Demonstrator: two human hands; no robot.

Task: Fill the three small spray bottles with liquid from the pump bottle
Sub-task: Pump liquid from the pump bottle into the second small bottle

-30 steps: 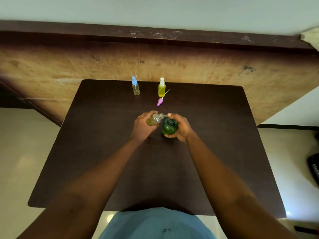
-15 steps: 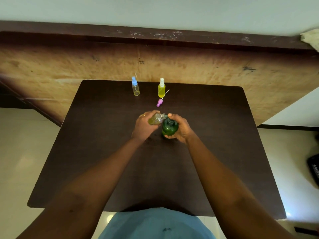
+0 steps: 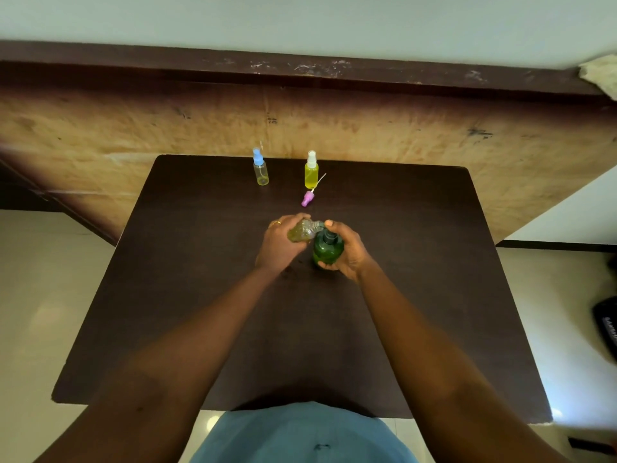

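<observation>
My left hand point(image 3: 278, 243) grips a small clear spray bottle point(image 3: 302, 230), tilted with its open neck against the nozzle of the green pump bottle point(image 3: 327, 250). That small bottle holds some yellowish liquid. My right hand point(image 3: 347, 248) is wrapped round the green pump bottle, which stands on the dark table point(image 3: 200, 262), with a finger on the pump head. A blue-capped spray bottle point(image 3: 260, 168) and a white-capped yellow spray bottle point(image 3: 311, 171) stand upright near the table's far edge. A loose pink spray cap point(image 3: 309, 197) with its thin tube lies just in front of the yellow one.
A worn plywood panel point(image 3: 367, 128) rises right behind the table's far edge. Pale floor tiles lie left and right of the table. A black object point(image 3: 606, 325) sits on the floor at the far right.
Almost nothing differs; both hands stay together at the pump nozzle, with only a slight shift of the small bottle in my left hand.
</observation>
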